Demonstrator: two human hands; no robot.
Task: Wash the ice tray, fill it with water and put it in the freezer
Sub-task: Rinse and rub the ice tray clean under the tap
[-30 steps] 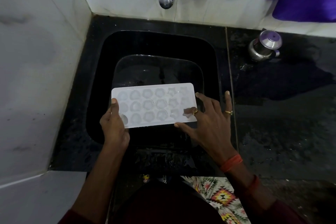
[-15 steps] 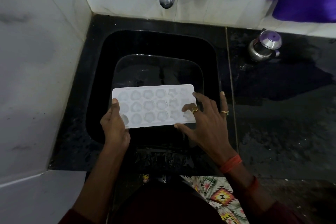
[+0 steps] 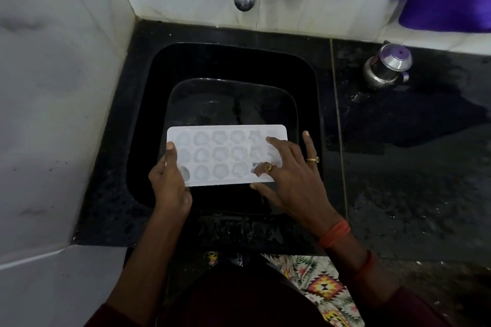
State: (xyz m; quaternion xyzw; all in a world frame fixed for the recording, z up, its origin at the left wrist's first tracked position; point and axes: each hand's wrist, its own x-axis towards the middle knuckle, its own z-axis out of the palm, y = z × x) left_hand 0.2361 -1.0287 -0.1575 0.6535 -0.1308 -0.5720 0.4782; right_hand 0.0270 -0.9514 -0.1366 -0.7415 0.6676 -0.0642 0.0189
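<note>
A person's left hand grips the left end of a white ice tray over the black sink's near edge, while the right hand, fingers spread straight, rests on its right end, a steel pot at the counter's back edge.

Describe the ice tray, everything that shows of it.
The ice tray is a white, translucent plastic rectangle with rounded corners and three rows of shaped hollows, facing up. It is held about level over the black sink, long side across. The left hand grips its left end, thumb on top; the right hand lays spread fingers on its right end.
</note>
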